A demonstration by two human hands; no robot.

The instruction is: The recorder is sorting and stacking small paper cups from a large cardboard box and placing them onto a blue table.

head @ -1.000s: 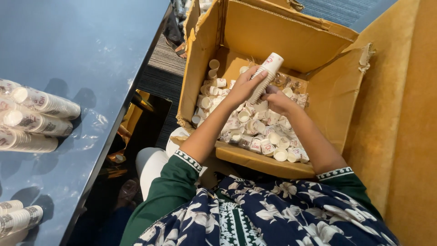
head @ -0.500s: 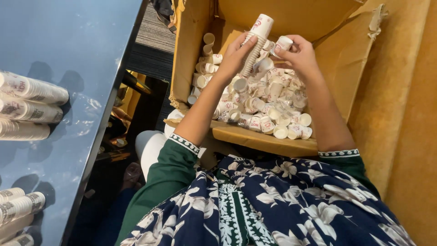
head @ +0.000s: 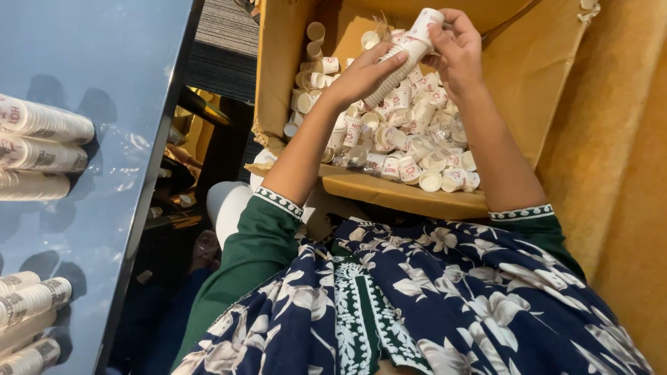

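Note:
An open cardboard box (head: 528, 76) in front of me holds several loose white paper cups (head: 410, 149) with red print. Above that pile, my left hand (head: 361, 73) grips a nested stack of cups (head: 396, 62), tilted up to the right. My right hand (head: 455, 48) pinches a single paper cup (head: 425, 24) at the top end of the stack, touching or just over its mouth.
A blue-grey table (head: 90, 62) runs along my left, with wrapped sleeves of stacked cups (head: 42, 125) lying on it and more sleeves (head: 31, 305) near its front edge. A yellow padded surface (head: 625, 208) lies to the right of the box. My floral garment fills the bottom.
My right hand has come up out of the box with a single cup and brought it to the top of the stack. The stack in my left hand stays raised.

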